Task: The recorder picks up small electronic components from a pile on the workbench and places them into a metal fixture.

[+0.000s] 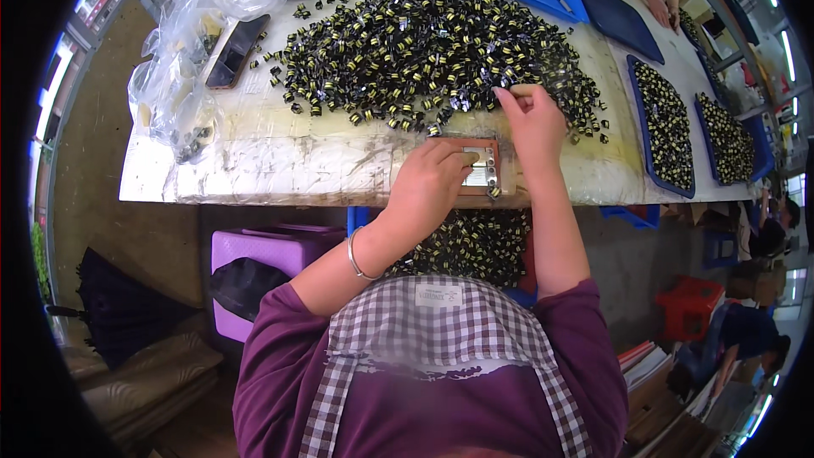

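Observation:
A large heap of small black-and-yellow coil-like parts [398,51] covers the middle of the table. In front of it, at the near edge, lies a small orange-brown fixture [507,182] with a pale metal plate in its centre. My left hand [428,176] rests over the fixture's left side, fingers curled and their tips pressed together at the plate; what they hold is hidden. One loose part [494,192] sits at the fixture's lower edge. My right hand [538,123] is at the heap's near edge, thumb and forefinger in a pinch; anything between them is too small to make out.
Below the table edge, a bin [524,295] holds more parts. A phone [236,51] and clear plastic bags [182,59] lie at left. Blue trays of parts [666,123] stand at right, near another person's hands [660,7]. A purple stool [233,242] is at lower left.

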